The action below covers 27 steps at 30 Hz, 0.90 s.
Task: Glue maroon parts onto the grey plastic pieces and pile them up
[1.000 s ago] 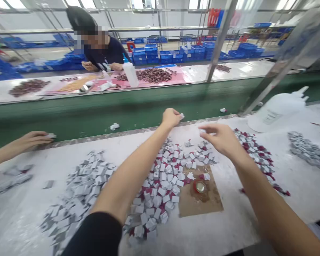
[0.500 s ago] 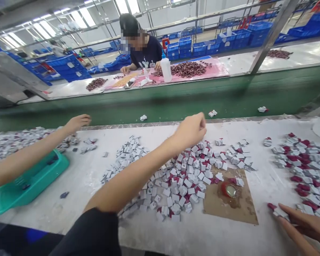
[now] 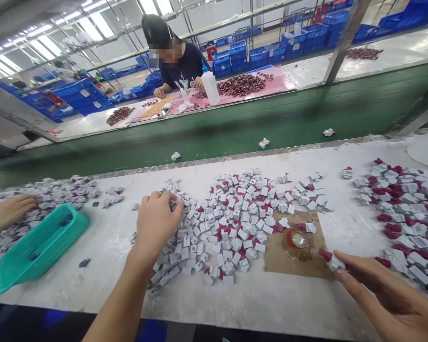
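Curled over the left part of a heap of small grey-white blocks [image 3: 189, 242] is my left hand [image 3: 157, 221]; its fingertips point down among the blocks, and what they hold is hidden. My right hand [image 3: 374, 285], at the lower right, pinches a grey-and-dark-red piece [image 3: 337, 262] between thumb and fingertips. That piece is by the right edge of a brown card [image 3: 285, 263], on which a small round red-rimmed container [image 3: 298, 239] sits in a wet patch. Dark-red parts show among the blocks on the heap's right side.
Another heap of grey-and-red pieces [image 3: 410, 204] lies at the right. At the left, a co-worker's hand [image 3: 12, 213] touches a heap beside a green basket [image 3: 76, 228]. Beyond a green strip [image 3: 221, 137] with a few loose pieces, a seated person works near a white bottle [image 3: 210, 88].
My left hand has moved left and down from above the heap's far edge onto the blocks. My right hand has brought its piece left to the card. The co-worker's hand has moved left.
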Each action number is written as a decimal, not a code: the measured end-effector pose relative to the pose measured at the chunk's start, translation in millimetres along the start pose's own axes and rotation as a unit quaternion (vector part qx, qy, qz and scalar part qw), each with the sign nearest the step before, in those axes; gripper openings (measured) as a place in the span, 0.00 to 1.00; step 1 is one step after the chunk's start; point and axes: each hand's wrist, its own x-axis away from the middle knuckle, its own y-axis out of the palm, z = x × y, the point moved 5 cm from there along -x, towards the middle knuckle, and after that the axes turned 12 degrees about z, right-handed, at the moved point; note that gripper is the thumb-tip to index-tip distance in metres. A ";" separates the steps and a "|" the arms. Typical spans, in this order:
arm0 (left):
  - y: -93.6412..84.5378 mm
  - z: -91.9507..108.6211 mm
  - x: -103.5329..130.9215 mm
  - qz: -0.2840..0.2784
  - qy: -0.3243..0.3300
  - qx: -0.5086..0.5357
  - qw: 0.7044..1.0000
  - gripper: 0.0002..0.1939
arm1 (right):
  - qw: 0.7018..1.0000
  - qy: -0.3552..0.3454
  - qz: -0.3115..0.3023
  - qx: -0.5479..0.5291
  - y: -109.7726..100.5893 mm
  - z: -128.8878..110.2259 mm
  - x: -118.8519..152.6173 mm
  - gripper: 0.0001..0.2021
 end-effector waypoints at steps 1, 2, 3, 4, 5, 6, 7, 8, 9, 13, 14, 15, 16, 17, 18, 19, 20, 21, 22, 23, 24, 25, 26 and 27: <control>-1.4 2.5 0.8 0.005 -0.003 0.013 1.000 0.17 | 1.000 0.002 0.000 -0.009 2.9 -8.1 -0.8 0.13; -3.6 5.9 3.1 0.010 -0.005 0.028 1.000 0.17 | 1.000 -0.001 0.001 -0.023 5.1 -16.3 -1.9 0.11; -5.8 10.0 7.1 0.013 -0.007 0.043 0.999 0.18 | 0.999 -0.006 0.001 -0.038 6.9 -24.3 -3.1 0.09; -6.9 15.1 13.1 0.007 -0.008 0.070 0.998 0.18 | 0.999 -0.012 -0.002 -0.053 9.0 -31.7 -4.1 0.08; -5.5 21.3 21.3 -0.019 -0.010 0.112 0.993 0.20 | 0.998 -0.018 -0.007 -0.065 11.3 -38.2 -4.8 0.07; -1.6 28.7 31.8 -0.065 -0.014 0.171 0.983 0.21 | 0.997 -0.023 -0.012 -0.075 14.1 -43.7 -5.2 0.07; 4.0 37.4 44.2 -0.126 -0.023 0.240 0.962 0.22 | 0.996 -0.027 -0.016 -0.082 17.0 -48.1 -5.2 0.07; 10.1 47.0 58.1 -0.189 -0.038 0.311 0.931 0.22 | 0.996 -0.029 -0.018 -0.088 20.0 -51.2 -4.9 0.08; 15.6 57.0 72.4 -0.245 -0.058 0.376 0.892 0.22 | 0.995 -0.030 -0.018 -0.091 22.9 -53.4 -4.5 0.09; 29.3 93.7 117.4 -0.361 -0.123 0.508 0.773 0.19 | 0.996 -0.040 -0.008 -0.077 32.1 -59.0 -3.3 0.10; 31.3 101.3 125.1 -0.380 -0.127 0.519 0.755 0.17 | 0.996 -0.048 -0.009 -0.070 33.9 -60.9 -3.6 0.10; 32.7 107.9 131.3 -0.397 -0.127 0.526 0.741 0.16 | 0.996 -0.057 -0.012 -0.064 35.6 -63.2 -4.1 0.10; 33.5 113.0 136.1 -0.410 -0.123 0.530 0.732 0.15 | 0.996 -0.067 -0.015 -0.059 37.1 -65.7 -4.8 0.10; 33.8 116.8 139.6 -0.418 -0.118 0.533 0.727 0.15 | 0.995 -0.077 -0.020 -0.054 38.5 -68.3 -5.6 0.10; 33.7 119.3 141.9 -0.421 -0.111 0.536 0.723 0.14 | 0.995 -0.086 -0.026 -0.049 39.7 -70.7 -6.4 0.10; 33.3 120.8 143.4 -0.423 -0.105 0.540 0.720 0.14 | 0.994 -0.093 -0.030 -0.044 40.6 -72.8 -7.1 0.10; 32.8 121.4 144.3 -0.424 -0.102 0.545 0.716 0.14 | 0.994 -0.099 -0.033 -0.040 41.1 -74.6 -7.6 0.10; 32.4 121.4 144.6 -0.423 -0.101 0.550 0.713 0.13 | 0.993 -0.103 -0.034 -0.037 41.3 -76.1 -8.1 0.11; 32.1 121.2 144.6 -0.422 -0.100 0.554 0.710 0.13 | 0.993 -0.108 -0.035 -0.035 41.4 -77.4 -8.3 0.11; 32.0 121.1 144.5 -0.422 -0.097 0.555 0.710 0.13 | 0.992 -0.112 -0.037 -0.034 41.3 -78.5 -8.5 0.11; 32.1 121.3 144.3 -0.421 -0.090 0.554 0.713 0.13 | 0.992 -0.113 -0.039 -0.034 41.1 -79.3 -8.7 0.11; 32.4 121.8 143.7 -0.414 -0.082 0.551 0.720 0.13 | 0.992 -0.112 -0.040 -0.035 40.6 -79.9 -8.9 0.10; 32.5 122.6 142.5 -0.398 -0.073 0.550 0.731 0.12 | 0.993 -0.106 -0.039 -0.038 39.8 -80.2 -9.4 0.10; 32.6 124.1 141.3 -0.378 -0.065 0.551 0.741 0.12 | 0.994 -0.093 -0.037 -0.045 38.8 -79.9 -10.0 0.09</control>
